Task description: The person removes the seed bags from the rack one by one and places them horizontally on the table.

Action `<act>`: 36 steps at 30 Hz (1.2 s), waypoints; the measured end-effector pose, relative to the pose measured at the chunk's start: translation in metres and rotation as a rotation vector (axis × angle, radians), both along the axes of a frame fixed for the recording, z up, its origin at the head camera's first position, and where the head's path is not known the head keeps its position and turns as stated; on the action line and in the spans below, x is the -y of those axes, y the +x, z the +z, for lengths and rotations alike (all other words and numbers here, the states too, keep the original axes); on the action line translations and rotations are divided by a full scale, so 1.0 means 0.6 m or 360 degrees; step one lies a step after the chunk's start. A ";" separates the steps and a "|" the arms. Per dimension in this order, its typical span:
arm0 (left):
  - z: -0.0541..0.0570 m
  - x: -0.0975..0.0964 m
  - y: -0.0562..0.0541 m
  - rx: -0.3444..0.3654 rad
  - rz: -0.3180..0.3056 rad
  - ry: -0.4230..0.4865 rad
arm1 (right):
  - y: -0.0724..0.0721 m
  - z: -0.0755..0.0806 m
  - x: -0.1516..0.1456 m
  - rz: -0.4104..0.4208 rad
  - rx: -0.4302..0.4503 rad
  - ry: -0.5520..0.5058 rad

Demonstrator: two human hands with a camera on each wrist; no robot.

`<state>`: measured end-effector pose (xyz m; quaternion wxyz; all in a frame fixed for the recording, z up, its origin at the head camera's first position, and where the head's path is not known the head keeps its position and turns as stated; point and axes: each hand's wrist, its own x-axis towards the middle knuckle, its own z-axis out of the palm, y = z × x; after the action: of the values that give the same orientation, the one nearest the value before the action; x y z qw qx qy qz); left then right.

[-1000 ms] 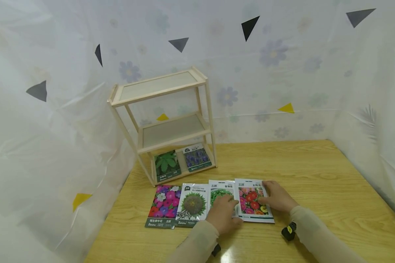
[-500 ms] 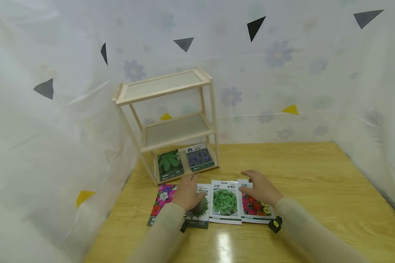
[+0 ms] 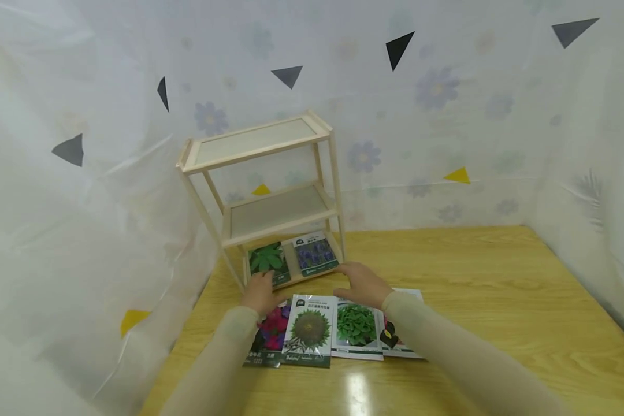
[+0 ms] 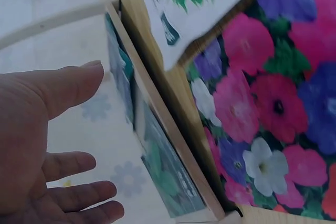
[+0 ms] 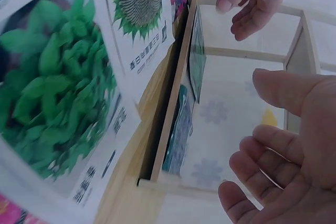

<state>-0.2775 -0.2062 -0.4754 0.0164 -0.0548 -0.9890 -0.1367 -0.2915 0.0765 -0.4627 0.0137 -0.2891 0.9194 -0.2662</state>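
Note:
My left hand (image 3: 260, 293), its fingers loosely spread, is at the front edge of the rack's bottom shelf, overlapping the green-leaf seed packet (image 3: 267, 257) there. My right hand (image 3: 365, 285) reaches toward that shelf's right front corner, near the purple-flower seed packet (image 3: 314, 255). Neither hand holds anything; the left wrist view shows bare fingers (image 4: 79, 192), as does the right wrist view. In front of the rack lie the petunia packet (image 3: 273, 332), partly covered by my left hand, the sunflower packet (image 3: 309, 330) and a leafy-herb packet (image 3: 356, 325). My right forearm mostly hides a red-flower packet (image 3: 415, 294).
The wooden rack (image 3: 257, 140) stands at the left of the wooden table (image 3: 478, 271), with a bare middle shelf (image 3: 278, 211) above the packets. White sheeting (image 3: 494, 115) with flower prints and triangles hangs behind and at both sides.
Both hands have left the row of packets and moved up and left to the rack's bottom shelf. The leafy-herb and sunflower packets are uncovered now.

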 end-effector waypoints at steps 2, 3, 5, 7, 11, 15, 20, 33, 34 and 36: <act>0.000 0.006 -0.008 0.0051 0.0012 0.0010 | -0.009 0.002 0.019 0.0046 -0.0037 0.0033; 0.000 0.009 -0.012 0.0070 0.0015 0.0004 | -0.012 0.003 0.029 0.0061 -0.0038 0.0045; -0.001 0.015 -0.020 0.0124 0.0022 0.0000 | -0.020 0.004 0.049 0.0088 -0.0043 0.0066; -0.003 0.019 -0.027 0.0167 0.0034 0.0007 | -0.027 0.006 0.069 0.0109 -0.0010 0.0076; -0.012 0.028 -0.046 0.0207 0.0080 -0.0013 | -0.040 0.004 0.108 0.0147 0.0049 0.0076; -0.026 0.030 -0.060 0.0176 0.0069 -0.0094 | -0.051 -0.005 0.140 0.0159 0.0042 0.0084; -0.025 0.029 -0.066 0.0207 0.0025 -0.0121 | -0.056 -0.014 0.171 0.0116 0.0086 0.0047; -0.032 0.038 -0.100 0.0347 0.0109 -0.0211 | -0.084 -0.044 0.215 0.0118 0.0179 0.0172; -0.032 0.039 -0.101 0.0361 0.0122 -0.0218 | -0.087 -0.046 0.217 0.0132 0.0168 0.0179; -0.031 0.039 -0.101 0.0391 0.0138 -0.0241 | -0.092 -0.052 0.224 0.0157 0.0119 0.0203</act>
<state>-0.3382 -0.2298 -0.4938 -0.1031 0.0041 -0.9924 -0.0666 -0.3470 -0.0577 -0.4936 0.0795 -0.3226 0.9180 -0.2167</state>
